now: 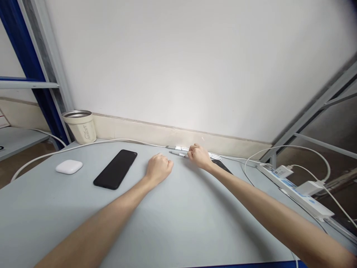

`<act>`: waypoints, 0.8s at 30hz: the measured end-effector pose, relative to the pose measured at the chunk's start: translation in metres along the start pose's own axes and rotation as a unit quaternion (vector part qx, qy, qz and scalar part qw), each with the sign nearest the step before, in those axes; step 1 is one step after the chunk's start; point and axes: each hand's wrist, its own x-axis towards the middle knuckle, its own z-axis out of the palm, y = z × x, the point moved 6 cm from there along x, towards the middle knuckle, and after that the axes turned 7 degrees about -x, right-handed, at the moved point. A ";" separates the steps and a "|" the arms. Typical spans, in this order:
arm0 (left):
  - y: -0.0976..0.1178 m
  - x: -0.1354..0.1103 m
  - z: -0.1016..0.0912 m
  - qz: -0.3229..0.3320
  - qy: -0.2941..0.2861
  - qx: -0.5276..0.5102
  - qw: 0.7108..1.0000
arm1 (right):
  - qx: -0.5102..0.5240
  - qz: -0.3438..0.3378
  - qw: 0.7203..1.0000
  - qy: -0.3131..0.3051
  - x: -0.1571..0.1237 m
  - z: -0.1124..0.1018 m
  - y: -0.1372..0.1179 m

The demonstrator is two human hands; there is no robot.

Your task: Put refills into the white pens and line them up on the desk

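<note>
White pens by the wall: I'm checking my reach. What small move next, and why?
Probably close the right hand on the nearer slim silver-and-white pen, which lies right beside it, while the left hand rests fisted further away.

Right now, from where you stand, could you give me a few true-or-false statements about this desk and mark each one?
1. The black smartphone lies between the white earbud case and the left hand. True.
2. The left hand grips the smartphone. False: it rests curled on the table, apart from the smartphone.
3. The right hand is at the pens near the wall. True.
4. The cream tumbler lies on its side. False: it stands upright at the back of the table.
</note>
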 end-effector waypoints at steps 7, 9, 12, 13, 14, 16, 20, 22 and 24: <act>0.000 0.001 0.002 -0.003 -0.029 0.019 0.999 | -0.018 0.025 1.000 -0.001 0.000 0.000 0.003; 0.000 0.001 0.003 -0.002 -0.030 0.023 0.999 | -0.019 0.016 1.000 -0.003 -0.002 0.001 -0.001; 0.000 0.000 0.004 -0.002 -0.031 0.026 0.999 | -0.020 -0.020 1.000 -0.004 -0.004 0.005 -0.009; 0.000 0.000 0.004 -0.002 -0.031 0.027 0.999 | -0.018 -0.035 0.999 -0.001 -0.004 0.007 -0.011; -0.001 0.000 0.004 -0.001 -0.031 0.028 0.999 | -0.015 -0.048 0.999 0.003 -0.005 0.009 -0.013; 0.000 0.000 0.004 0.001 -0.031 0.028 0.999 | 0.001 -0.059 0.998 0.005 -0.004 0.015 -0.015; 0.001 0.000 0.004 0.008 -0.036 0.022 0.999 | 0.061 -0.047 0.997 -0.027 0.000 0.029 -0.014; 0.001 0.000 0.004 0.012 -0.041 0.014 0.999 | 0.084 -0.041 0.995 -0.032 0.001 0.033 -0.014; 0.002 0.000 0.004 0.016 -0.043 0.006 0.999 | 0.107 -0.034 0.993 -0.030 0.002 0.034 -0.014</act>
